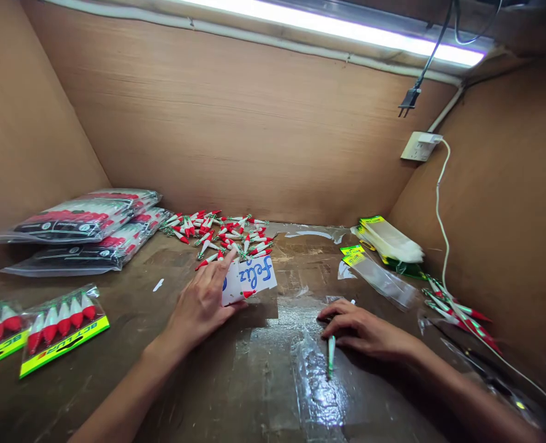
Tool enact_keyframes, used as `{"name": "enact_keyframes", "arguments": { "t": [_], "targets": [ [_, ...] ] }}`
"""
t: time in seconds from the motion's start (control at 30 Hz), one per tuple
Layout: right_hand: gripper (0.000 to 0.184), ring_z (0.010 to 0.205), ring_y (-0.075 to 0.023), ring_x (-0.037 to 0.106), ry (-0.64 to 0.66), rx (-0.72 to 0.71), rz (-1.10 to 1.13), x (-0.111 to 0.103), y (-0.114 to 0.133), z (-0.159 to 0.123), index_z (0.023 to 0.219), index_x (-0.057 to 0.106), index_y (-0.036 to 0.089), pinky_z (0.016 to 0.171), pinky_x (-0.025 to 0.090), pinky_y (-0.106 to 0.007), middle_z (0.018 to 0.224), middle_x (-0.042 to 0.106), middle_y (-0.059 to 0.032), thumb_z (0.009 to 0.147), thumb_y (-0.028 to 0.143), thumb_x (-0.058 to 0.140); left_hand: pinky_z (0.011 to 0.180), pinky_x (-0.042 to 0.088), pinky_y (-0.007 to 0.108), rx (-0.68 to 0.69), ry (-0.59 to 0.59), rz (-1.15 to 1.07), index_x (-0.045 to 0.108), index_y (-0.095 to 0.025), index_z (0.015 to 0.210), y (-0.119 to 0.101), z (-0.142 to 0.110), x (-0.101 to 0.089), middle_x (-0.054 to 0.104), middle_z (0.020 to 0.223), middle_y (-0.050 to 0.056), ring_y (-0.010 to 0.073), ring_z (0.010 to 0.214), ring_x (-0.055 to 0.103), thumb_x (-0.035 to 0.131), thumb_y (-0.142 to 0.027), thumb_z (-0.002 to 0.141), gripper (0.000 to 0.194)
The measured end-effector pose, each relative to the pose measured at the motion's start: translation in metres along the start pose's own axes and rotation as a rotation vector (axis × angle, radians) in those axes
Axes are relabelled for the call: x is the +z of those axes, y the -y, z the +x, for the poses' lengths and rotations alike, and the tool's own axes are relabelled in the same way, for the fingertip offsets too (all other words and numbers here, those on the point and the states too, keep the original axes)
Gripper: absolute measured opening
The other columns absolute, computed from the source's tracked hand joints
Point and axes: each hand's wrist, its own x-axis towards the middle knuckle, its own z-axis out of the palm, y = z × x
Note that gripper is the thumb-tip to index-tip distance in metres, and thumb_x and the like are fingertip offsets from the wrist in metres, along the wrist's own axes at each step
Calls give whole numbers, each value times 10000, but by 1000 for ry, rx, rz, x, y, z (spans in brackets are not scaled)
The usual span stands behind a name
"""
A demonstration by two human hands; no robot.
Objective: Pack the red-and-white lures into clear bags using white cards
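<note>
My left hand [206, 292] is closed on a white card [259, 275] with blue handwriting that reads "Feliz". A small red tip [249, 294] shows against the card's lower edge by my thumb. My right hand [353, 327] is low over the table, fingers curled around a slim white-and-green fishing float [331, 351]; its upper part is hidden under the fingers. Beyond my left hand lies a loose heap of red-and-white fishing floats [227, 234] with green ends.
Filled plastic bags [83, 221] are stacked at back left. Packaged floats [63, 326] with yellow labels lie at left. Clear sleeves [388, 240] and more floats [462, 314] sit at right. A white cable [439, 215] hangs from the outlet [420, 146] across the right side.
</note>
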Motion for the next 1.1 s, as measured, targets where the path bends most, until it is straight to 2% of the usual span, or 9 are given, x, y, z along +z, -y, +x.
{"name": "enact_keyframes", "arguments": {
  "t": [0.1, 0.27, 0.43, 0.53, 0.7, 0.83, 1.1],
  "targets": [
    [113, 1124, -216, 566, -117, 40, 10, 7, -3, 3, 1024, 659, 249, 963, 490, -402, 1201, 614, -77, 940, 232, 586, 942, 484, 468, -6, 7, 13, 173, -311, 1542, -1, 0, 0, 545, 1304, 110, 344, 1166, 543, 767, -458, 748, 1003],
    [50, 907, -199, 608, -421, 30, -21, 11, -8, 13, 984, 592, 218, 816, 519, -347, 987, 643, -70, 950, 233, 558, 961, 475, 486, 44, 31, 3, 153, -308, 1548, -6, -3, 5, 537, 1329, 119, 351, 1201, 519, 762, -473, 752, 1016],
    [55, 847, -200, 615, -585, -15, -81, 8, 0, 23, 980, 623, 228, 765, 513, -344, 928, 657, -54, 926, 236, 615, 977, 470, 489, 77, 65, -23, 151, -316, 1549, -14, -6, 9, 525, 1357, 114, 351, 1214, 514, 794, -432, 724, 1053],
    [51, 832, -197, 613, -616, -22, -92, 8, 10, 28, 954, 627, 226, 755, 507, -344, 906, 658, -45, 909, 209, 640, 969, 477, 488, 80, 77, -34, 139, -317, 1551, -18, -7, 9, 520, 1368, 112, 346, 1216, 514, 806, -390, 713, 1073],
    [167, 791, -186, 616, -609, -43, -111, 7, 25, 34, 1040, 642, 230, 712, 512, -328, 886, 659, -40, 883, 187, 680, 969, 480, 487, 67, 106, -31, 137, -324, 1550, -21, -8, 6, 508, 1384, 112, 337, 1214, 514, 797, -393, 722, 1061],
    [179, 805, -190, 628, -666, -78, -152, 9, 33, 37, 1033, 656, 232, 702, 523, -326, 892, 663, -45, 872, 159, 686, 977, 471, 488, 65, 118, -26, 125, -332, 1551, -23, -8, 4, 514, 1371, 108, 334, 1208, 516, 801, -382, 717, 1075],
    [247, 902, -187, 654, -690, -108, -211, 17, 35, 40, 1102, 668, 244, 782, 556, -327, 1008, 682, -61, 897, 110, 632, 966, 475, 480, 72, 120, -57, 116, -324, 1554, -24, -9, 6, 523, 1354, 112, 341, 1212, 507, 806, -369, 707, 1093]
  ]
}}
